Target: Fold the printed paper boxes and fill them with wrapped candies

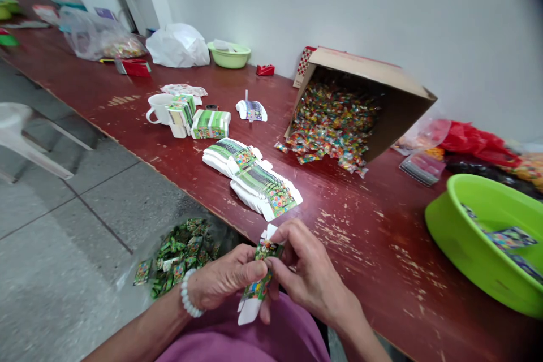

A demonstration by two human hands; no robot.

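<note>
A small green printed candy box [262, 283] with white end flaps sticking out is held between my two hands above my lap, at the table's edge. My left hand [231, 274], with a pale bead bracelet at the wrist, grips the box with the thumb on its front. My right hand [307, 266] pinches its upper part and right side. Just beyond lie fanned stacks of flat green boxes [265, 189]. An open cardboard carton [373, 62] on its side spills wrapped candies [328, 124] onto the table.
On the left floor, a clear bag holds many green packets [182, 254]. A lime-green basin [475, 249] with flat packs stands at right. Behind are a white mug [160, 109], bundled green boxes [211, 124] and a white bag [178, 45]. A plastic stool [29, 136] stands left.
</note>
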